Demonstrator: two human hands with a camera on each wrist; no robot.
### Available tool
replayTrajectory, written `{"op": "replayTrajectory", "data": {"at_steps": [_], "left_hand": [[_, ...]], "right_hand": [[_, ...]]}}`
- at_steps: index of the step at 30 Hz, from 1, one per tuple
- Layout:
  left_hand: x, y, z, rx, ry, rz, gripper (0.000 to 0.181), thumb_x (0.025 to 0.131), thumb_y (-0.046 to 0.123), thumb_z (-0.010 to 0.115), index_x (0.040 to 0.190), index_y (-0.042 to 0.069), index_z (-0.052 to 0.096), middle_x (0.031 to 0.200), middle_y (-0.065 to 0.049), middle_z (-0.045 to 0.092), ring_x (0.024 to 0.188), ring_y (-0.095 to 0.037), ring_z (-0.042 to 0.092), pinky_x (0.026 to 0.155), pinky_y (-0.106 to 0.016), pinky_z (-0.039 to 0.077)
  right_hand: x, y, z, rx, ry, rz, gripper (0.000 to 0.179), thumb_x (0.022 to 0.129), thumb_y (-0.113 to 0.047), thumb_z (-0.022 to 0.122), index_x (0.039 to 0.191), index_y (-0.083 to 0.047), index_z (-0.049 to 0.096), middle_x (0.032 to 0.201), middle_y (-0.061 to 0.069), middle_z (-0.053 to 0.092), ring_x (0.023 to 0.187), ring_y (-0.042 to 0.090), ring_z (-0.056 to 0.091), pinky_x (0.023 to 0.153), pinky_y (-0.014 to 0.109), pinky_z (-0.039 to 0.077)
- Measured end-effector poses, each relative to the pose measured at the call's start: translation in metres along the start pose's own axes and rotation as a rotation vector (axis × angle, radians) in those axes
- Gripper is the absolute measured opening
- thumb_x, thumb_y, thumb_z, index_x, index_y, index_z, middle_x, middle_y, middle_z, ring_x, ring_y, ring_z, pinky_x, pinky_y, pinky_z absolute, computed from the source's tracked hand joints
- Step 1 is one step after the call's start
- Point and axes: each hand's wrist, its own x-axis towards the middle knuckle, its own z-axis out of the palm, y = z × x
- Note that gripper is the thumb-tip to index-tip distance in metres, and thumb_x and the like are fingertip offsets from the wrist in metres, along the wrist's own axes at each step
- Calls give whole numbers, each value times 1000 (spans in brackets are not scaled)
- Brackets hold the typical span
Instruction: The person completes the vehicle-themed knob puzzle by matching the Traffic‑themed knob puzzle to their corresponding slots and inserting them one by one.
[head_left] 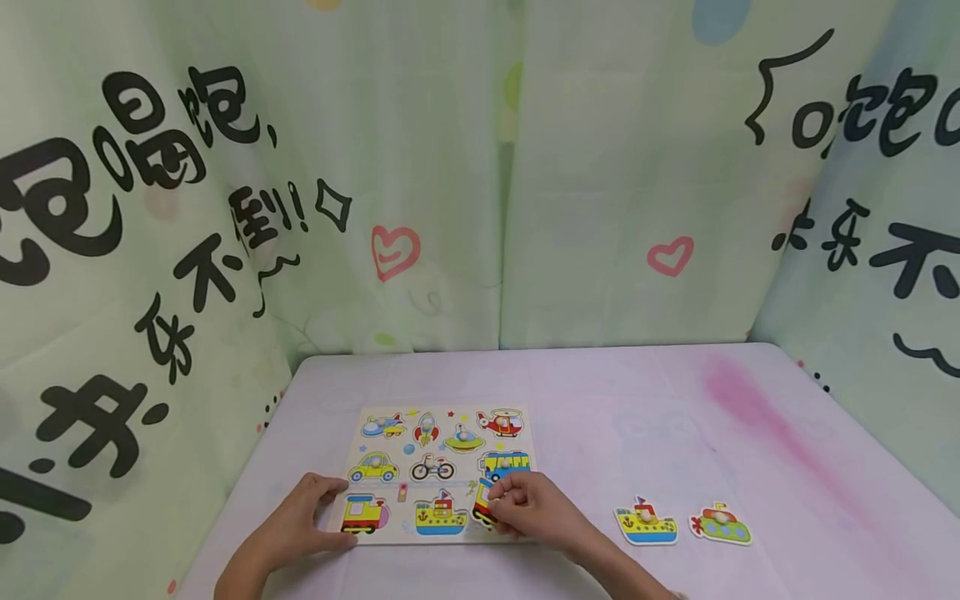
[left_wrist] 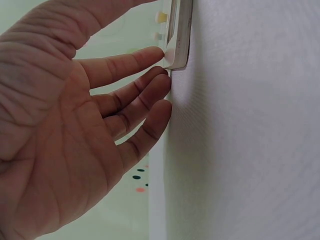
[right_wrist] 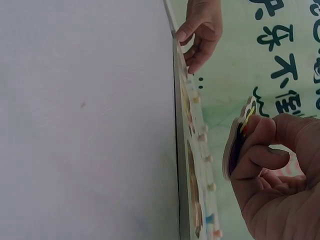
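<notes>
A white puzzle board (head_left: 399,535) with printed vehicles lies on the table. At its near left corner is my left hand (head_left: 300,525), thumb against the front edge and index finger on the left side. In the left wrist view, lightly bent fingers (left_wrist: 142,130) touch the board's corner and the tabletop. My right hand (head_left: 536,508) pinches a vehicle-shaped puzzle piece (head_left: 481,504), yellow, blue and red, tilted above the board's lower right. Fingers hide part of this piece. The right wrist view shows the piece (right_wrist: 232,150) edge-on, apart from the board.
To the right on the table lie a yellow-and-blue boat piece (head_left: 647,527) and a green submarine piece (head_left: 722,525). Several knobs (right_wrist: 209,158) stand up from the board. Printed curtains (head_left: 585,167) hang around the pale table (head_left: 630,400), which has a pink smear.
</notes>
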Motion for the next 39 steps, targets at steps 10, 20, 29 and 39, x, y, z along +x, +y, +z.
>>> {"op": "replayTrajectory", "data": {"at_steps": [10,20,29,39], "left_hand": [[1,-2,1,6,3,-3,77,65,28,98,130,4,63,115,-3,52,108,-19,53,98,-42,48],[1,-1,1,11,3,-14,78,65,28,98,130,4,63,115,-3,53,107,-19,54,99,-45,48],[1,-1,1,18,10,-25,78,64,31,98,130,5,64,115,-3,53,107,-18,54,99,-45,48],[0,-2,0,13,8,7,77,65,32,98,129,6,64,114,-2,52,105,-17,52,92,-35,49]], "right_hand": [[15,-7,22,34,-17,-47,11,95,-9,66,99,1,65,67,1,62,64,12,59,58,21,48],[30,-13,47,70,-73,-55,10,96,-11,67,99,-1,65,67,1,65,59,9,57,57,20,46],[45,-15,73,101,-89,-60,7,95,-8,68,96,-1,67,67,1,64,58,8,56,55,19,45],[59,-23,99,124,-75,-10,5,95,-9,68,92,-5,68,68,1,65,59,8,57,54,18,45]]}}
